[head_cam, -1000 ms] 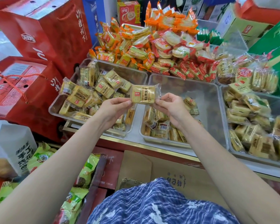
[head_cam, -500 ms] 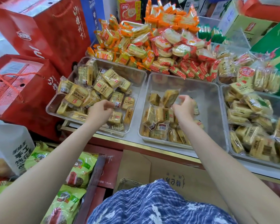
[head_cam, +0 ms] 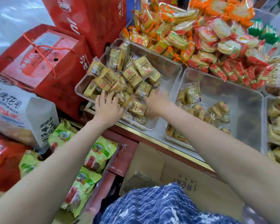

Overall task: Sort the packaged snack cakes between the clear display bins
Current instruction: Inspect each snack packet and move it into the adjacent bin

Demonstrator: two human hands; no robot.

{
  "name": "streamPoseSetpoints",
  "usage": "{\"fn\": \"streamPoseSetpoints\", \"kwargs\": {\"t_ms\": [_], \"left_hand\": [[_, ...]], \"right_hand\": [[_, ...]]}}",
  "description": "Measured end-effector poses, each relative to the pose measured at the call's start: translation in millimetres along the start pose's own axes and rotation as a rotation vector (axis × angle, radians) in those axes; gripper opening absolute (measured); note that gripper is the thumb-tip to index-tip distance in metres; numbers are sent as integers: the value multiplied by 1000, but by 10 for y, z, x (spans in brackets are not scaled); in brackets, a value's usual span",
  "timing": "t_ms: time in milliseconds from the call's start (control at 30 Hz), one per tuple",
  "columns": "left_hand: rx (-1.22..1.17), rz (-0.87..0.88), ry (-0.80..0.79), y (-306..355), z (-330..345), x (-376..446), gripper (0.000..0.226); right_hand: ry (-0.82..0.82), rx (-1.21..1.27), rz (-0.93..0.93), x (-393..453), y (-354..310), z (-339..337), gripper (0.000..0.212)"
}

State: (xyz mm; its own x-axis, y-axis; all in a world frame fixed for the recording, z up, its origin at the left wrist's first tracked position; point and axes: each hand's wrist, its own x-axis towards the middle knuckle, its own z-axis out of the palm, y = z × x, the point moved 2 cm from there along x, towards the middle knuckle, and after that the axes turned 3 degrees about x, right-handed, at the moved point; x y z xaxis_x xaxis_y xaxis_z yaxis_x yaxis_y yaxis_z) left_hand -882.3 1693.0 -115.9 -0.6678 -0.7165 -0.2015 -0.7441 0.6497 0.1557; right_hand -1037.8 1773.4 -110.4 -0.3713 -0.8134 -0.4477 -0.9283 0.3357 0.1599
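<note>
Two hands: both reach into the left bin (head_cam: 171, 68), a clear tray.
Left hand (head_cam: 107, 107): fingers spread wide, resting on yellow snack cakes (head_cam: 132, 75) at the bin's near-left edge.
Right hand (head_cam: 155, 101): blurred over cakes at the bin's near-right side; grip cannot be told.
Middle bin (head_cam: 242, 110): just right of the left bin, holding fewer cakes.
Red boxes (head_cam: 44, 62): left of the left bin.
</note>
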Motion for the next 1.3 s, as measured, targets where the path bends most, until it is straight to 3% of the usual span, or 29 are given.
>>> {"fn": "streamPoseSetpoints", "kwargs": {"t_ms": [67, 167, 233, 333, 433, 733, 833, 967, 1033, 1133, 1233, 1300], "left_hand": [[1, -1, -47, -12, 16, 5, 53], [-11, -3, -58, -8, -3, 23, 54], [-14, 0, -51, -2, 2, 23, 54], [-11, 8, -64, 7, -10, 17, 53], [-17, 14, -86, -2, -8, 26, 54], [-49, -26, -144, 19, -144, 22, 47], [-428, -20, -90, 205, -381, -16, 42], [-1132, 49, -208, 595, -628, -150, 27], [-1222, 15, -210, 675, -643, -171, 26], [-1456, -48, -233, 683, -645, -192, 18], [-1573, -62, -268, 690, -680, -221, 6], [-1562, -49, -274, 711, -696, -228, 6]], "right_hand": [[-136, -7, 50, 116, -111, 82, 43], [-195, 127, 97, 216, -257, 173, 44], [-137, 199, 132, 245, -294, 211, 42], [-12, 327, 157, 310, -261, 264, 23], [106, 573, 185, 260, -177, 161, 34], [344, 918, 79, -418, 387, -253, 64], [376, 950, 32, -655, 524, -280, 66], [428, 968, 5, -856, 571, -298, 65], [446, 1077, 21, -967, 603, -285, 66], [441, 1516, 114, -1118, 682, -202, 63], [456, 1741, 211, -1180, 723, -104, 45], [445, 1930, 170, -1200, 683, -110, 30]]}}
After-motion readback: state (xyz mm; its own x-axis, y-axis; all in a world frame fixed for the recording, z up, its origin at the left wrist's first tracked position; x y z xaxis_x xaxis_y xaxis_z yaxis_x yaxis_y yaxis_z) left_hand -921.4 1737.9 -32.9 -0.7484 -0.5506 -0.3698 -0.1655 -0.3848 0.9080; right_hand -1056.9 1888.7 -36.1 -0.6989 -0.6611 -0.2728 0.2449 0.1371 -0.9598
